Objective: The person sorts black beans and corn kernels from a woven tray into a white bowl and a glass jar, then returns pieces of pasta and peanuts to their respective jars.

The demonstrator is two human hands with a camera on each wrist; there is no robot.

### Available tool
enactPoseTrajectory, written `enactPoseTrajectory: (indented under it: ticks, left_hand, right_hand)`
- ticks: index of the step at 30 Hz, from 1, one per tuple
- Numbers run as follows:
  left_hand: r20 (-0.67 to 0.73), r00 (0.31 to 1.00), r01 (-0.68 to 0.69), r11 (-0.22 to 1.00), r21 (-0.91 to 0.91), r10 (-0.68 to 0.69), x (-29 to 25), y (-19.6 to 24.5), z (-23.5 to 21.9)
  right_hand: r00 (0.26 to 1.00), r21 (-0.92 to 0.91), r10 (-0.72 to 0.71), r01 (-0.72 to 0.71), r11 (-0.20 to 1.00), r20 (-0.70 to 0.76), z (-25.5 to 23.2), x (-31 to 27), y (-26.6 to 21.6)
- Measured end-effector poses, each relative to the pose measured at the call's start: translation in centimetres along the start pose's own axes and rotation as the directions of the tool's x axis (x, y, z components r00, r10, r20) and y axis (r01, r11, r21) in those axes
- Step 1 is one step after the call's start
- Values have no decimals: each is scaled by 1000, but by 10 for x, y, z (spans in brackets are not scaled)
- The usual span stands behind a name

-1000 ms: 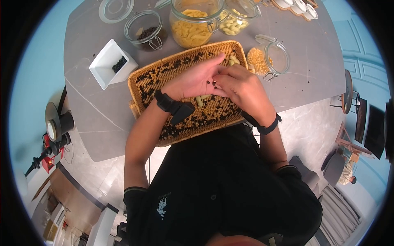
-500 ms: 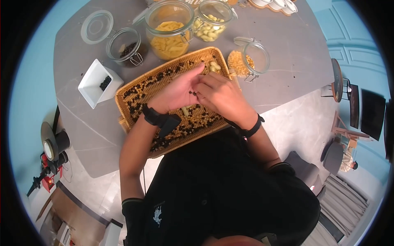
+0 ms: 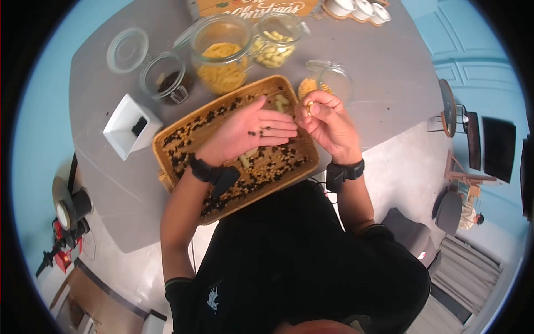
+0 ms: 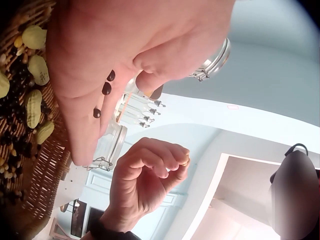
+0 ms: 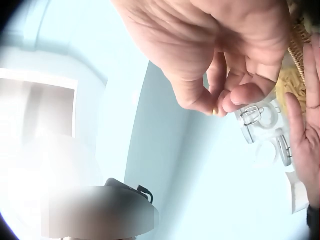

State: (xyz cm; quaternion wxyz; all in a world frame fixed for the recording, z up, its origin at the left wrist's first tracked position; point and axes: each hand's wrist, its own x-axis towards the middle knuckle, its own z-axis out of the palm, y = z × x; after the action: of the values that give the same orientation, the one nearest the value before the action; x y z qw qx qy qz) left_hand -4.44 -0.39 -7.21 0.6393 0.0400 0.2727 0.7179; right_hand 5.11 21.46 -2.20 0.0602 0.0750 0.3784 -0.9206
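Observation:
My left hand (image 3: 240,132) is held palm up with straight fingers over the wicker basket (image 3: 158,146). A few black beans (image 4: 106,88) lie on that palm near the fingers. Just to its right, my right hand (image 3: 334,129) is raised near the basket's right end. Thumb and finger pinch a small yellow corn kernel (image 5: 215,111), seen at their tips in the right wrist view. Black beans and yellow kernels are scattered over the basket's floor. Several peanuts in shells (image 4: 34,109) lie among them.
Behind the basket stand glass jars of pasta (image 3: 222,69), peanuts (image 3: 273,53) and dark beans (image 3: 169,83). A jar of corn kernels (image 3: 307,87) is partly behind my right hand. At left sits a white dish (image 3: 118,136) holding black beans; a glass lid (image 3: 127,50) lies behind it.
My right hand has pulled away from the left palm to the right, bringing up a corn kernel. The left fingers now show stretched out. The head view has shifted, moving the table within it.

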Motion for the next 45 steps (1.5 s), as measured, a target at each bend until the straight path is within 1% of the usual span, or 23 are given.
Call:
enactPoseTrajectory:
  ticks: [1,2,5,6,7,8,10,11,12,15,18,21,23,25,26,29,32,36,38,39,41,42,45]
  left_hand:
    - [-19,1000,-10,1000,5,10,-2,1,3]
    - [-38,999,-23,1000,-5,22,-4,4,6]
    - [-48,997,-67,997,-34,65,-4,4,0]
    - [-54,995,-86,995,-45,83,-4,4,0]
    - [-62,993,-102,994,-44,99,-4,4,-1]
    - [-69,991,-118,992,-45,115,-5,4,-1]
    - [-95,985,-148,988,-48,143,-4,4,1]
    - [-116,981,-163,985,-48,157,-4,4,2]
    - [-139,975,-179,983,-48,171,-3,4,3]
    - [-203,955,-233,971,-51,218,-2,3,-1]
    - [-240,942,-268,957,-110,236,-1,3,-6]
    - [-267,925,-302,950,-81,271,-4,7,-5]
    - [-287,918,-306,950,-67,275,-6,9,-3]
    - [-272,919,-312,948,-62,285,-4,8,-6]
    - [-258,925,-306,949,-74,278,-3,7,-7]
    - [-213,945,-278,953,-121,248,-7,11,2]
    - [-193,947,-279,956,-90,258,-9,12,8]
    - [-145,950,-291,952,-96,276,-3,3,-10]
    - [-110,946,-320,935,-155,306,-8,0,-18]
    - [-141,948,-308,934,-180,286,-15,3,-12]
    - [-130,910,-409,903,-135,393,-22,-4,-9]
    - [-236,910,-382,911,-155,342,-31,1,11]
    - [-267,898,-416,872,-258,349,-63,1,18]
  right_hand:
    - [1000,88,9,-11,996,18,-2,0,-5]
    - [1000,94,9,-8,996,-12,-3,-1,-10]
    - [980,-82,-99,86,993,-171,-9,-7,-27]
    - [948,-314,-234,160,936,-216,-11,-7,-32]
    - [900,-530,-372,206,822,-227,-12,-7,-37]
    - [839,-718,-504,221,660,-205,-11,-7,-40]
    - [764,-935,-624,79,345,-166,-7,-5,-45]
    - [727,-986,-675,-15,167,-126,-7,-4,-48]
    - [729,-999,-683,-46,4,-36,-10,-4,-50]
    - [735,-979,-668,-24,-201,119,-17,-3,-53]
    - [731,-990,-682,-64,-126,40,-7,-7,-52]
    - [831,-998,-555,52,19,32,8,-14,-38]
    - [932,-992,-341,130,-3,123,18,-19,-27]
    - [966,-977,-149,211,-5,210,27,-17,-14]
    - [961,-968,-120,251,-7,250,25,-16,-5]
    - [949,-964,-165,262,-53,267,38,-12,10]
    - [948,-966,-189,257,-27,257,43,-7,16]
    - [923,-951,-232,305,-39,306,40,-2,19]
    - [933,-956,-221,292,6,284,47,-2,17]
    - [937,-957,-214,289,30,277,52,-2,16]
    - [910,-921,-219,379,94,352,61,-6,15]
    - [897,-903,-226,413,120,380,66,-7,15]
    - [809,-841,-287,541,23,512,75,-8,14]
